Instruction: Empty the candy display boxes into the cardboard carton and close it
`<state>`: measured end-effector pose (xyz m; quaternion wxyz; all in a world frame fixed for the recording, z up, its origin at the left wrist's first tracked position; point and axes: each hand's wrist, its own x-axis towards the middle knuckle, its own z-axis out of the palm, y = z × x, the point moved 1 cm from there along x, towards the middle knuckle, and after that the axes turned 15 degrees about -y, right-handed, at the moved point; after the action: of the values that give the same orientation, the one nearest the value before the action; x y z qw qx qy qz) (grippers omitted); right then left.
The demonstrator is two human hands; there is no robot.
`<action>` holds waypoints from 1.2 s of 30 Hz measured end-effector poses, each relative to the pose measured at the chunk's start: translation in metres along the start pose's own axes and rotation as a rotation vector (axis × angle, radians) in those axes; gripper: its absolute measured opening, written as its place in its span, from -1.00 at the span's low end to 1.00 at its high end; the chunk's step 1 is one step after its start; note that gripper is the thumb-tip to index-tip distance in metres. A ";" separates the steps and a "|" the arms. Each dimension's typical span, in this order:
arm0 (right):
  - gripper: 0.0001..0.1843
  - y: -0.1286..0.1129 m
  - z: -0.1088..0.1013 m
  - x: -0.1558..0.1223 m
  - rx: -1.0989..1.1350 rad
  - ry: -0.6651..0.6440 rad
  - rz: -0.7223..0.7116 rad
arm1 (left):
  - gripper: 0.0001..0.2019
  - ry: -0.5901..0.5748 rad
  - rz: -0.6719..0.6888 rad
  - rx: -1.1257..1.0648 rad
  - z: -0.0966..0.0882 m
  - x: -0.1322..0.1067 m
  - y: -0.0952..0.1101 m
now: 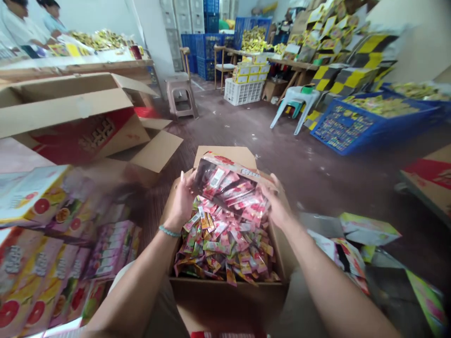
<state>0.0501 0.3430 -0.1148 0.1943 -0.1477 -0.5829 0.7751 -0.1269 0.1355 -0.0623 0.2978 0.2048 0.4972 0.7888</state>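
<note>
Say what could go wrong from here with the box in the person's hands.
The box slants between the left hand and right hand; if either grip slipped, that end could drop.

Loose sachets are heaped to the near rim of the carton, some poking over it, so a bump might spill a few.
</note>
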 end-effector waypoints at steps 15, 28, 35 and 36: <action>0.37 -0.024 0.013 -0.006 -0.248 0.077 -0.182 | -0.34 0.026 -0.041 0.063 -0.010 0.003 -0.004; 0.39 -0.012 -0.004 0.001 -0.343 -0.046 -0.185 | -0.33 0.066 -0.113 0.116 -0.002 -0.006 -0.016; 0.33 0.001 0.002 0.007 -0.360 -0.044 -0.103 | -0.46 0.022 -0.005 -0.010 -0.016 -0.002 -0.003; 0.26 0.003 0.001 0.009 -0.377 -0.036 -0.101 | -0.50 0.035 0.022 -0.052 -0.019 0.000 -0.001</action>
<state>0.0419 0.3459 -0.1174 0.1915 -0.1382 -0.7276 0.6441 -0.1383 0.1227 -0.0712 0.2854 0.1888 0.4794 0.8081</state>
